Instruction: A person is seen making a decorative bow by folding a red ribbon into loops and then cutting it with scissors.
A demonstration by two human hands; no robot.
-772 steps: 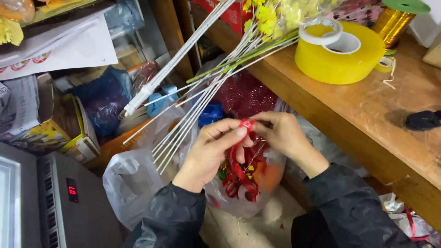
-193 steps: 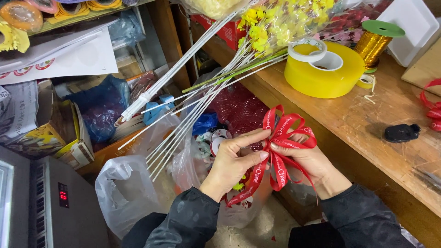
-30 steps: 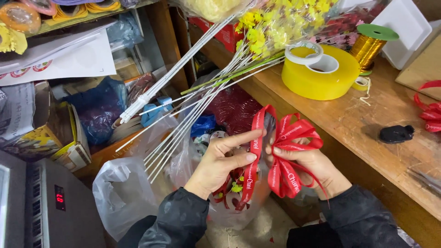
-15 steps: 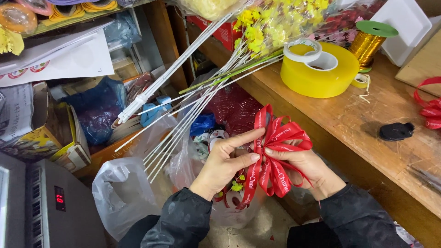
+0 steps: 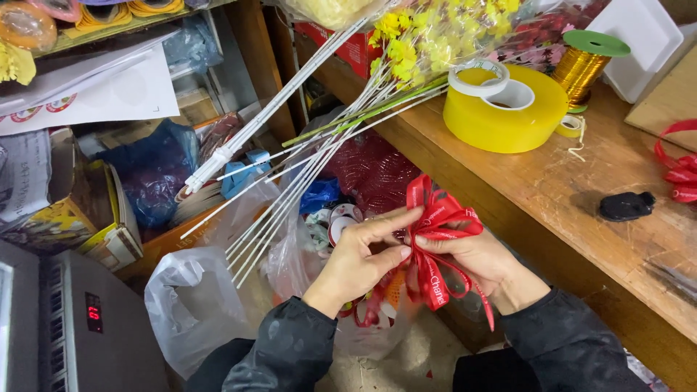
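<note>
A red ribbon bow (image 5: 435,218) with several loops is held between both hands, in front of the wooden workbench (image 5: 581,196). My left hand (image 5: 359,261) pinches the bow's middle with thumb and forefinger. My right hand (image 5: 475,258) grips the loops from below and behind. Red ribbon tails hang down between the wrists. Both arms wear dark sleeves.
A large yellow tape roll (image 5: 508,112) with smaller white rolls on it, a gold wire spool (image 5: 581,65), a black object (image 5: 626,206) and another red ribbon (image 5: 679,163) lie on the bench. Yellow artificial flowers (image 5: 428,36) on long white stems lean across. Plastic bags (image 5: 192,305) lie below.
The loops have been gathered tighter into a compact bow. My hands have closed in on its middle.
</note>
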